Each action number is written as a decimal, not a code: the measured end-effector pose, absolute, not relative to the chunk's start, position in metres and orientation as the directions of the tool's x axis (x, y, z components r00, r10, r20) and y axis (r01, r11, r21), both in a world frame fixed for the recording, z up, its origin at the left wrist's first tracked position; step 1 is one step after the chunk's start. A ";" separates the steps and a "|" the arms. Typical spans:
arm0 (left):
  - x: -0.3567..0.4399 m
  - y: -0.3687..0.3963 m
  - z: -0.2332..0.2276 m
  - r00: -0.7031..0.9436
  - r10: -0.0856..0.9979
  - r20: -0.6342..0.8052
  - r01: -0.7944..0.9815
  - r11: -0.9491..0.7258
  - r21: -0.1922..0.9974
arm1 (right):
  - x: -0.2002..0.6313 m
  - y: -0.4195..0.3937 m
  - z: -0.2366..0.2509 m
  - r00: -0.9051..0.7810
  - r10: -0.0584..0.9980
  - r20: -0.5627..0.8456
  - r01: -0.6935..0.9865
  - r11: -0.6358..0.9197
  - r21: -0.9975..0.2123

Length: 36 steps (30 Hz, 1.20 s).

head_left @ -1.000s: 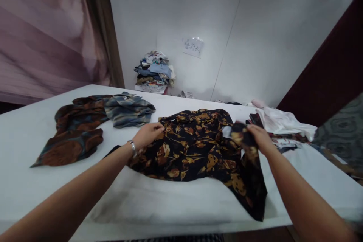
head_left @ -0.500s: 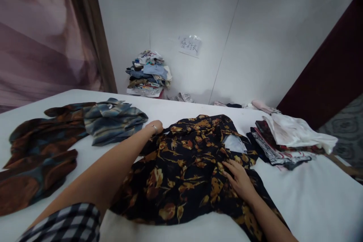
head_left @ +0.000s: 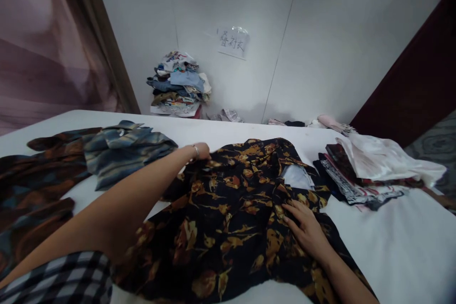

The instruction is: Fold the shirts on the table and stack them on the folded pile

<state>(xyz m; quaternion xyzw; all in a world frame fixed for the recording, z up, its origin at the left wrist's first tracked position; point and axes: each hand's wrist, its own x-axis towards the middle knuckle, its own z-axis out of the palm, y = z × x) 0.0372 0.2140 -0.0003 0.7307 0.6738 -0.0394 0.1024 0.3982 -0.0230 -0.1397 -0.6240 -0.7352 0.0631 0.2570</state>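
Observation:
A black shirt with gold leaf print (head_left: 231,209) lies spread on the white table (head_left: 399,247) in front of me. My left hand (head_left: 200,151), a bracelet on its wrist, reaches across to the shirt's far left corner near the collar and grips the fabric edge there. Flat on the shirt's right side rests my right hand (head_left: 306,228), fingers spread, pressing the cloth down. A pale inner patch (head_left: 297,176) shows at the shirt's collar area.
A blue-grey striped garment (head_left: 124,149) and a brown-rust garment (head_left: 39,185) lie at the left. Folded clothes with a white piece on top (head_left: 374,166) sit at the right. A clothes pile (head_left: 180,83) stands against the wall under a paper sign (head_left: 232,42).
My right hand let go of the shirt's sleeve and came down flat on the shirt. My left hand reached farther to the far corner. The view moved closer and lower.

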 end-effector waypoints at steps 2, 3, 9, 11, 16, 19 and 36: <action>0.027 0.231 0.029 0.013 0.999 -0.044 0.996 -0.009 0.094 | 0.398 -0.023 -0.140 -0.079 0.951 0.300 0.881 0.208 -0.424; 0.022 0.240 0.044 -0.024 0.999 0.045 0.995 0.019 0.103 | 0.398 -0.023 -0.140 -0.075 0.951 0.301 0.878 0.206 -0.431; 0.013 0.256 0.070 -0.083 0.943 0.322 0.985 0.029 0.170 | 0.397 -0.022 -0.138 -0.052 0.957 0.287 0.859 0.189 -0.476; 0.017 0.246 0.051 -0.045 0.951 0.307 0.984 -0.011 0.179 | 0.397 -0.022 -0.137 -0.053 0.957 0.284 0.856 0.190 -0.481; 0.001 0.188 0.004 0.107 0.985 0.134 0.982 -0.126 0.140 | 0.398 -0.019 -0.136 -0.072 0.956 0.286 0.856 0.207 -0.474; -0.026 0.142 -0.010 0.072 0.997 0.029 0.992 -0.074 0.104 | 0.398 -0.017 -0.136 -0.074 0.959 0.275 0.854 0.203 -0.479; -0.047 0.033 -0.040 -0.142 0.987 -0.081 0.912 0.162 0.377 | 0.404 -0.007 -0.143 -0.112 0.932 0.345 0.791 0.294 -0.536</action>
